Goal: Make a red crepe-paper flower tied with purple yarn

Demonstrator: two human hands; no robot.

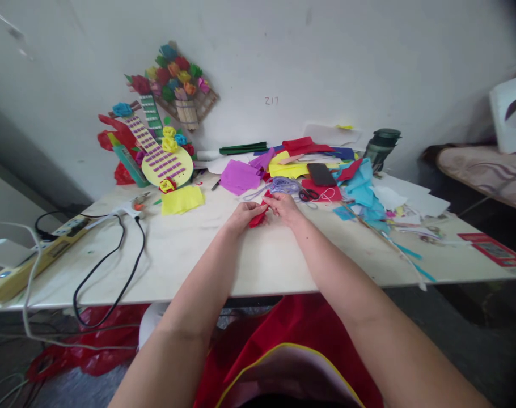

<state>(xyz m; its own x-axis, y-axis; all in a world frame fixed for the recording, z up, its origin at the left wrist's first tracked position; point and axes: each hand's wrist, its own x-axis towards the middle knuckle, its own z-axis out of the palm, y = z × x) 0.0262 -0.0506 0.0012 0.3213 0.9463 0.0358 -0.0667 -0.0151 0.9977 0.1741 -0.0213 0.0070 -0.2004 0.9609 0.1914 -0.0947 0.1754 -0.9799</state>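
My left hand (244,215) and my right hand (286,207) meet over the middle of the pale table (198,260). Both pinch a small folded piece of red paper (259,217) held between them just above the tabletop. The fingers of each hand are curled round the paper's edges. Just beyond my hands lies a loose bundle of lilac string (281,185), and black-handled scissors (309,195) rest to its right.
Coloured paper sheets are heaped at the back right, with a purple sheet (240,176), a yellow sheet (182,200), a dark phone (321,174) and a green bottle (380,147). A paper guitar (162,160) and flower bouquet (177,79) lean on the wall. A glue gun (132,211), cables and a power strip (32,255) lie left.
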